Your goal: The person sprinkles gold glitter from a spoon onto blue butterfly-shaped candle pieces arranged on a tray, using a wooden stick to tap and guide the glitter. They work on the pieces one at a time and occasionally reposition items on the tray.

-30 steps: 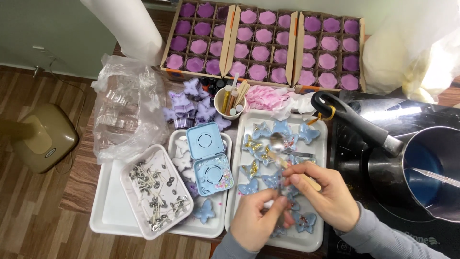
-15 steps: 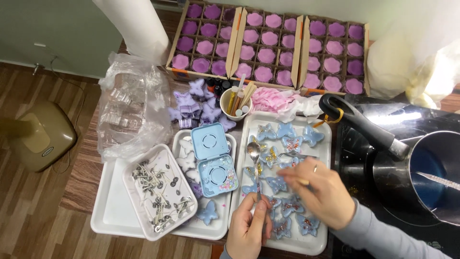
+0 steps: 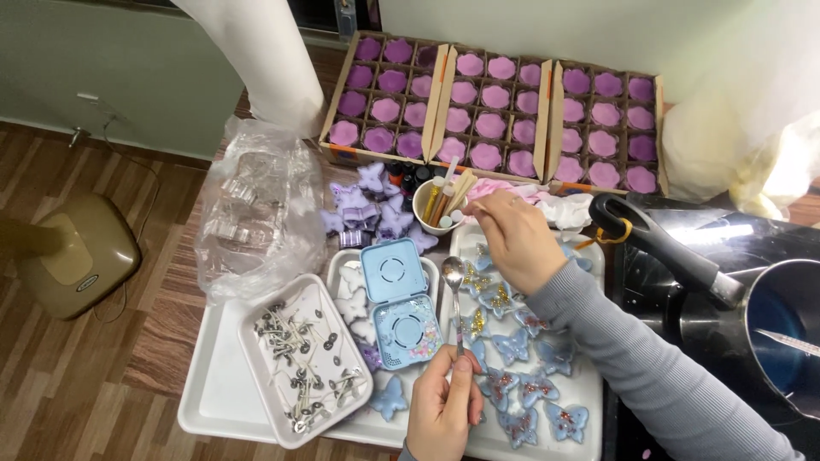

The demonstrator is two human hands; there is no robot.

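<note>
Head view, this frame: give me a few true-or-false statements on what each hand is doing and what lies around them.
1. The left hand holds a metal spoon. True.
2. The right hand rests on the pot handle. False: it reaches toward the cup of sticks.
3. The blue case lies open. True.
4. The cardboard boxes hold blue butterflies. False: purple flower shapes; the butterflies lie on the white tray.

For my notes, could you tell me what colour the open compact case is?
Light blue case, head view.
</note>
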